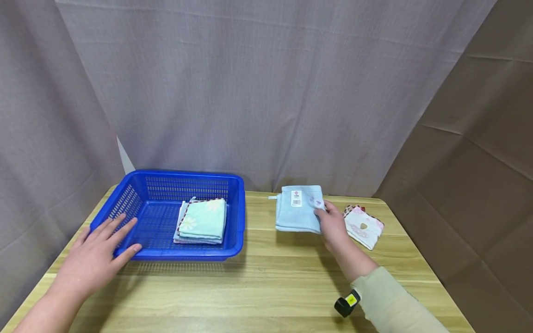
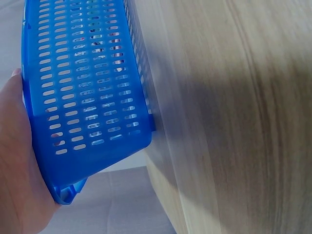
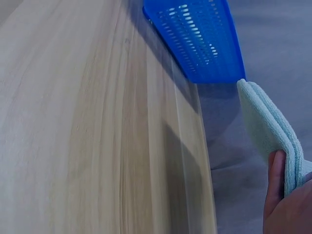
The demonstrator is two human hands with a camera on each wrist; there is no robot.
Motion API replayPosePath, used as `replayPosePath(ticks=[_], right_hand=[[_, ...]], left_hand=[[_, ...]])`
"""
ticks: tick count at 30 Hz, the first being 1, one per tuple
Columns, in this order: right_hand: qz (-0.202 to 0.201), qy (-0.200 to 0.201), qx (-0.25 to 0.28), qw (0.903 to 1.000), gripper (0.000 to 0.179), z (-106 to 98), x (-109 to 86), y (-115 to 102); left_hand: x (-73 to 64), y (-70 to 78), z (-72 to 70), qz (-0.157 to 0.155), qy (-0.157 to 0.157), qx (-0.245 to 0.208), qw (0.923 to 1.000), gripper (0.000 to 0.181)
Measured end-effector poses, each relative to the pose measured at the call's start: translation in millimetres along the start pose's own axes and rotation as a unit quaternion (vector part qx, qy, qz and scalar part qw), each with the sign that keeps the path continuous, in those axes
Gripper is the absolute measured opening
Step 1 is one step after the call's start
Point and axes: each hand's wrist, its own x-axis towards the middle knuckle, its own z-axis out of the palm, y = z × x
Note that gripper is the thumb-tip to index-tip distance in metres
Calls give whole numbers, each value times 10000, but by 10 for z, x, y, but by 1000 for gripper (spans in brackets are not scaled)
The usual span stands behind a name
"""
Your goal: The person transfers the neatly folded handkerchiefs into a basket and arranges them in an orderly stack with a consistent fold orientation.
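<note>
My right hand [image 1: 334, 226] pinches a folded light blue towel [image 1: 296, 217] by its right edge, thumb on top. A white label shows on its face. The right wrist view has this towel [image 3: 270, 131] edge-on, held above the table. Fingers spread, my left hand [image 1: 93, 259] rests on the near left corner of a blue plastic basket [image 1: 179, 253]. Inside the basket, toward its right side, lies a folded pale green towel [image 1: 204, 217] with a flower print, on top of other folded cloth. Right of my right hand, a white and pink towel [image 1: 364, 226] lies on the table, partly covered by the hand.
The wooden table [image 1: 266, 291] extends in front of both hands. Behind it hangs a grey curtain [image 1: 270, 92], and a brown fabric wall [image 1: 470, 162] stands at the right. A black strap device [image 1: 347, 303] sits at my right wrist.
</note>
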Motion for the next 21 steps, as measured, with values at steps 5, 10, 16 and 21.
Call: replayPosePath(ticks=[5,10,16,21], right_hand=[[-98,50,167,9998,47,57,6,-3],[-137,-9,359,9993,48,113,-9,-29],[-145,-118,393,9991,48,173,-50,-82],[-122,-147,484,9986,46,238,-84,-131]], left_hand=[[0,-6,6,0,-13,5,10000,65],[1,4,0,-21,-43,7,10000,65],[6,13,-5,-33,-53,7,10000,65],[9,7,7,-12,-48,34,10000,65]])
